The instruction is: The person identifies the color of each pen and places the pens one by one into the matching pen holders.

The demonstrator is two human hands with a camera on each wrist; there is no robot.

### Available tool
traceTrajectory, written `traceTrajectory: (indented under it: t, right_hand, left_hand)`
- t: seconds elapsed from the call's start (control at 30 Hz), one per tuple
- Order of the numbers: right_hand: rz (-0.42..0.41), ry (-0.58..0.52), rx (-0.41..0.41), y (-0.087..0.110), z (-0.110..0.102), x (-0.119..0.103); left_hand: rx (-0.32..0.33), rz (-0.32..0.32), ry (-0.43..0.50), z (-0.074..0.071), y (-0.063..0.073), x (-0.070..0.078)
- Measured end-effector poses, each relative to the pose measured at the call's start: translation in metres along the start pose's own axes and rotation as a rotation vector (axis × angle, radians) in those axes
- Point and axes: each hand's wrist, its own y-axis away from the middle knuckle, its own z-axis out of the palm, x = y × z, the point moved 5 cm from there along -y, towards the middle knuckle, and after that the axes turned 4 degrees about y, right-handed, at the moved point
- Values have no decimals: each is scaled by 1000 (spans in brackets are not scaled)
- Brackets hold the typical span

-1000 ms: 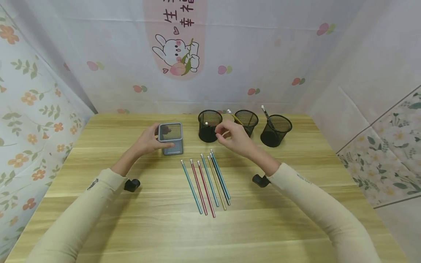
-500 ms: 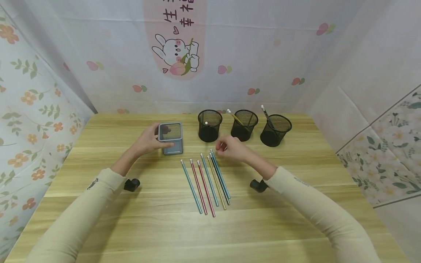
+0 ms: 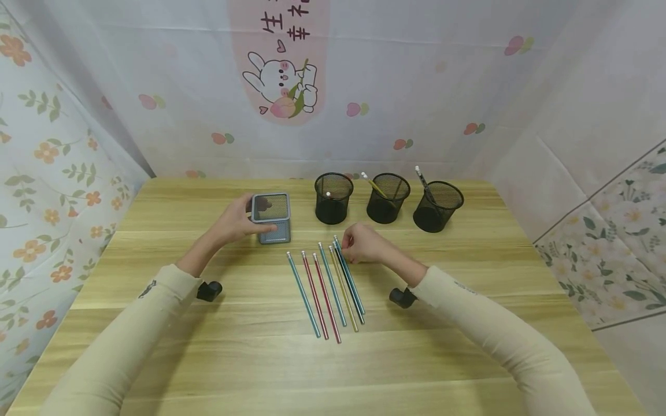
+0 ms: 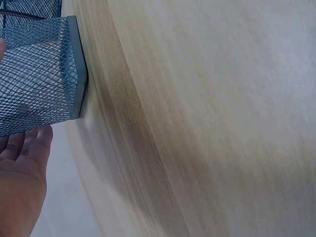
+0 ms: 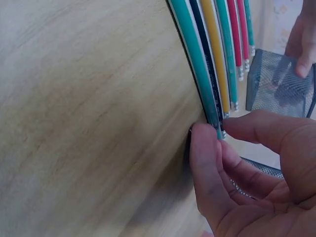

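My left hand (image 3: 233, 222) grips a grey square mesh pen holder (image 3: 274, 231) at the left, thumb across its front and fingers behind. In the left wrist view, fingertips of the left hand (image 4: 22, 170) lie against the mesh holder (image 4: 37, 79). My right hand (image 3: 364, 244) is low at the eraser ends of a row of pencils. In the right wrist view, the right hand (image 5: 256, 168) pinches the end of the outermost teal pencil (image 5: 196, 64) between thumb and finger. A black pencil (image 5: 205, 42) lies right beside it, then a yellow pencil (image 5: 213, 49).
Two red pencils (image 3: 326, 297) and more teal pencils (image 3: 303, 294) lie side by side on the wooden table (image 3: 234, 358). Behind stand three round black mesh cups (image 3: 331, 211), each with a pencil inside. A printed curtain (image 3: 416, 86) hangs behind the table.
My right hand has moved down from in front of the black cups to the eraser ends of the pencils, its fingers closing there. The left hand keeps its hold on the mesh holder.
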Motion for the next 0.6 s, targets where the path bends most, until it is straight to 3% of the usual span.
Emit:
traceTrajectory:
  t: [0.23, 0.6]
  right_hand:
    - [17, 28, 1, -1, 2, 0]
    - [147, 75, -14, -5, 6, -5]
  left_hand:
    - [-5, -1, 6, 0, 0, 0]
    - [-3, -9, -4, 0, 1, 0]
